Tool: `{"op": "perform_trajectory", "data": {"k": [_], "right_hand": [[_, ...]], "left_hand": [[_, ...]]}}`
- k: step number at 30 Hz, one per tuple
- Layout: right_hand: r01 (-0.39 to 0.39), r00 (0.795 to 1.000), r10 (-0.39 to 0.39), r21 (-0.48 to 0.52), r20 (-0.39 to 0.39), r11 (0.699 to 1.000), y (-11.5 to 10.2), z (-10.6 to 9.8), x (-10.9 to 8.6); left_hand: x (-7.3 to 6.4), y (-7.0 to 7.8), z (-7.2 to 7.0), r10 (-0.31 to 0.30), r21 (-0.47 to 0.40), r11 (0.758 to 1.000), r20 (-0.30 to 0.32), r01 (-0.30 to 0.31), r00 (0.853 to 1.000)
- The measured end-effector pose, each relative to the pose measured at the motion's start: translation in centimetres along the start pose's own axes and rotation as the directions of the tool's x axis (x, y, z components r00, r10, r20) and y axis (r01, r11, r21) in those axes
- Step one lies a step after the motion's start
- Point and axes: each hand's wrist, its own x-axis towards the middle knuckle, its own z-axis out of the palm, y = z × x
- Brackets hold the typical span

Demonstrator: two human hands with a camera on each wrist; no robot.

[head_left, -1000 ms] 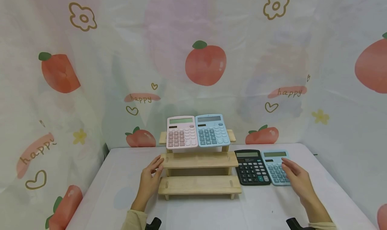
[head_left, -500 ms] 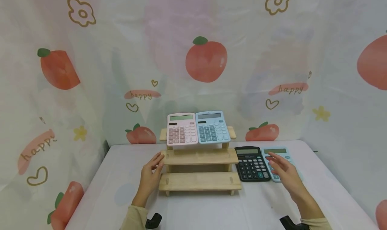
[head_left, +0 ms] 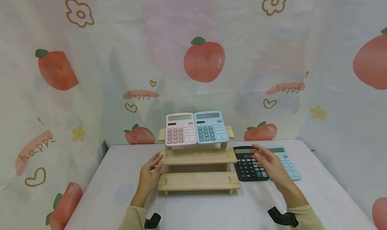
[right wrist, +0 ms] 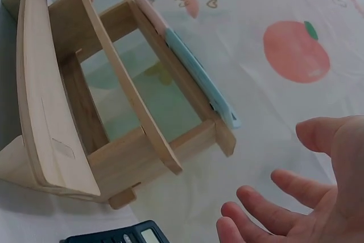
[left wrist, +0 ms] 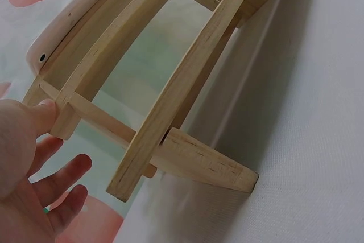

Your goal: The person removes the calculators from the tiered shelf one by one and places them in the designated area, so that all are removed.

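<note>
A three-tier wooden display stand [head_left: 198, 181] sits mid-table. My left hand [head_left: 148, 178] pinches the left end of its middle shelf, thumb and index finger at the board's end in the left wrist view [left wrist: 42, 115]. On the top tier lean a pink calculator [head_left: 181, 129] and a blue calculator [head_left: 211, 126], side by side. My right hand [head_left: 273, 167] is held over the black calculator [head_left: 249, 166], its fingers spread and holding nothing. A second blue calculator [head_left: 289, 162] lies beside the black one, partly covered by that hand.
The table [head_left: 196, 213] has a white cloth. Behind and at both sides hangs a backdrop [head_left: 139, 55] printed with peaches, flowers and hearts. Black straps [head_left: 284, 218] show at both wrists.
My right hand has moved left, from the blue calculator on the table to above the black one. The left hand keeps its place on the stand, and the head view has shifted slightly.
</note>
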Motion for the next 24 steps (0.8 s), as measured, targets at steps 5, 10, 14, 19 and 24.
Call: {"op": "perform_trajectory", "data": {"k": [5,10,14,19,24], "right_hand": [[0.007,0.999,-0.009,0.049,0.047,0.999,-0.8,0.7,1.0],[-0.012,0.996,0.002,0.104,0.091,0.994,-1.4,1.5,2.1],[-0.029,0.994,0.013,0.145,0.111,0.989,-1.7,2.3,2.9],[-0.057,0.990,0.028,0.211,0.140,0.976,-1.9,3.1,3.7],[-0.096,0.985,0.055,0.256,0.164,0.962,-2.2,3.8,4.6]], "left_hand": [[0.0,0.0,0.0,0.003,-0.012,1.000,-0.001,-0.003,1.000],[0.0,0.1,0.0,-0.013,-0.019,1.000,0.001,0.013,1.000],[0.1,0.2,0.0,-0.011,-0.017,1.000,0.004,0.011,1.000],[0.1,0.2,0.0,0.002,-0.014,1.000,0.004,-0.002,1.000],[0.1,0.0,0.1,-0.012,-0.015,1.000,0.003,0.012,1.000]]}}
